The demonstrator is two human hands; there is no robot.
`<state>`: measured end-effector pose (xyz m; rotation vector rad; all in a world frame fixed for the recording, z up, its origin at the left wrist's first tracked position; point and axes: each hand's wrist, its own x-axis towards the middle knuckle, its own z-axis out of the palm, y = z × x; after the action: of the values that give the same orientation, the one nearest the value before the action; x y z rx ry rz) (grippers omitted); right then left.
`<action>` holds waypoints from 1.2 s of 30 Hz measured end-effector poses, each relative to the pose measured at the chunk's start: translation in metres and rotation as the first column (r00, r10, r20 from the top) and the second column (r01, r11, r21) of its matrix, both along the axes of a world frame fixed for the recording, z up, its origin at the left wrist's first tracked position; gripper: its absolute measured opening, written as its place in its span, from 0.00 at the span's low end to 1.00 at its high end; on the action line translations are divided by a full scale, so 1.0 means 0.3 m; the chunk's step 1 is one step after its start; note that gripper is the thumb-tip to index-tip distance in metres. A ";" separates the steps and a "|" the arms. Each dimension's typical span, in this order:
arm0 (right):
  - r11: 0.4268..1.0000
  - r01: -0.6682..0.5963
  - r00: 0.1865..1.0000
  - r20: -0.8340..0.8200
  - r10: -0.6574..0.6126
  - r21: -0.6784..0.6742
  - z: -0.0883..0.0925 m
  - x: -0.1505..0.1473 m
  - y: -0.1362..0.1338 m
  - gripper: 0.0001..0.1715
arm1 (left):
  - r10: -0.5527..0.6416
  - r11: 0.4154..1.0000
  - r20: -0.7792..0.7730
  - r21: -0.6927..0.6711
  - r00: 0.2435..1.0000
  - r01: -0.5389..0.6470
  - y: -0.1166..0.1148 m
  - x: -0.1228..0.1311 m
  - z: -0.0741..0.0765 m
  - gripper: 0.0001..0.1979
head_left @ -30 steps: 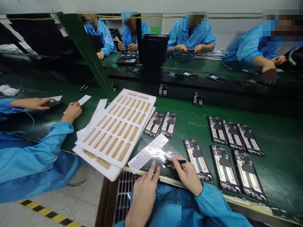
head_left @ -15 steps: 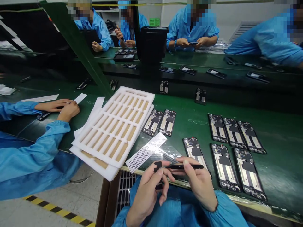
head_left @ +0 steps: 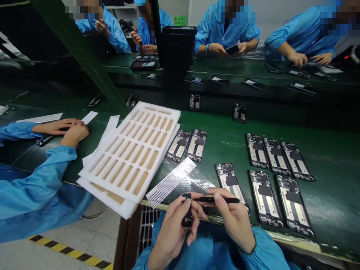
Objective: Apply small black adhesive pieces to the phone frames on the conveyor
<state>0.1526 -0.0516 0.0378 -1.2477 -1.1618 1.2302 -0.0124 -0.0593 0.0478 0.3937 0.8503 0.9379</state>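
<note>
On my feed, the small black part point(head_left: 186, 210) stands upright in the left hand point(head_left: 174, 230), pinched between thumb and fingertips just above the bench edge. The right hand point(head_left: 232, 217) pinches a slim black tool point(head_left: 218, 200) between thumb and forefinger, holding it level with its tip just beside the part. Compared with the frame from a second back, both hands have lifted and the part has come up between them. The green sign point(head_left: 180, 20) on the far wall is too small for me to read. Just beyond the hands, a perforated white sheet point(head_left: 170, 183) lies on clear film point(head_left: 201, 183) on the green bench point(head_left: 213, 146). Open phone housings point(head_left: 266, 198) sit in rows to the right. A white foam tray point(head_left: 126, 157) lies to the left, and past it a co-worker's hands point(head_left: 73, 131) rest near a white paper strip point(head_left: 89, 117).
</note>
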 end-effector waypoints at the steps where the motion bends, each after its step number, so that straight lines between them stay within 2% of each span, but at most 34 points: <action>1: 1.000 -0.004 1.000 0.016 0.004 0.026 0.003 -0.002 -0.002 0.16 | 0.007 1.000 0.015 -0.003 1.000 -0.007 0.000 0.002 -0.004 0.18; 3: 0.997 -0.016 0.998 0.062 0.011 0.081 0.006 0.000 -0.003 0.16 | 0.024 1.000 0.034 -0.019 0.999 -0.023 -0.001 0.004 -0.012 0.18; 5: 0.995 0.021 0.996 0.080 -0.029 0.099 -0.002 0.010 0.009 0.16 | 0.084 0.996 -0.015 -0.031 0.996 -0.085 -0.002 -0.002 -0.019 0.19; 7: 0.992 0.111 0.992 0.056 -0.115 0.059 -0.026 0.028 0.038 0.18 | 0.198 0.980 -0.189 0.018 0.962 -0.198 -0.002 -0.017 -0.029 0.20; 8: 0.989 0.148 0.988 0.041 -0.149 0.024 -0.045 0.037 0.058 0.20 | 0.248 0.969 -0.325 0.088 0.912 -0.232 -0.002 -0.027 -0.038 0.20; 9: 0.986 0.166 0.986 0.031 -0.166 -0.012 -0.069 0.045 0.080 0.21 | 0.283 0.957 -0.476 0.191 0.833 -0.216 -0.002 -0.038 -0.050 0.20; 10: 0.986 0.161 0.987 0.031 -0.160 -0.042 -0.095 0.051 0.100 0.23 | 0.303 0.943 -0.621 0.307 0.723 -0.131 -0.001 -0.047 -0.065 0.19; 12: 0.990 0.111 0.993 0.048 -0.107 -0.085 -0.148 0.054 0.134 0.26 | 0.341 0.869 -0.837 0.455 0.428 0.198 0.002 -0.059 -0.101 0.20; 13: 0.991 0.088 0.995 0.060 -0.082 -0.097 -0.172 0.052 0.144 0.27 | 0.366 0.811 -0.890 0.448 0.271 0.376 0.004 -0.060 -0.120 0.23; 14: 0.992 0.071 0.995 0.071 -0.064 -0.106 -0.192 0.048 0.150 0.28 | 0.392 0.756 -0.911 0.397 0.125 0.521 0.006 -0.058 -0.137 0.27; 16: 0.993 0.039 0.995 0.095 -0.028 -0.109 -0.220 0.041 0.152 0.27 | 0.419 0.682 -0.900 0.226 -0.118 0.696 0.010 -0.048 -0.162 0.33; 18: 0.995 0.000 0.993 0.113 0.012 -0.103 -0.233 0.039 0.147 0.25 | 0.415 0.631 -0.869 0.060 -0.271 0.774 0.014 -0.035 -0.172 0.36; 20: 0.994 -0.041 0.989 0.135 0.054 -0.097 -0.237 0.041 0.143 0.23 | 0.409 0.591 -0.843 -0.046 -0.349 0.805 0.016 -0.026 -0.173 0.37; 24: 0.994 -0.081 0.980 0.176 0.094 -0.078 -0.239 0.050 0.140 0.21 | 0.405 0.556 -0.830 -0.110 -0.384 0.824 0.022 -0.026 -0.169 0.38; 30: 0.990 -0.111 0.972 0.199 0.126 -0.089 -0.240 0.052 0.133 0.20 | 0.393 0.541 -0.868 -0.048 -0.303 0.840 0.026 -0.045 -0.178 0.40; 33: 0.989 -0.108 0.975 0.183 0.126 -0.103 -0.237 0.053 0.134 0.21 | 0.410 0.569 -0.888 0.070 -0.210 0.819 0.022 -0.055 -0.198 0.36; 36: 0.987 -0.099 0.982 0.148 0.117 -0.123 -0.230 0.054 0.142 0.22 | 0.452 0.641 -0.892 0.315 -0.013 0.700 0.020 -0.063 -0.213 0.28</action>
<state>0.1689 -0.0092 -0.0314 -1.4017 -1.3005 1.3149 -0.0311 -0.0533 -0.0161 2.2366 1.6758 0.5651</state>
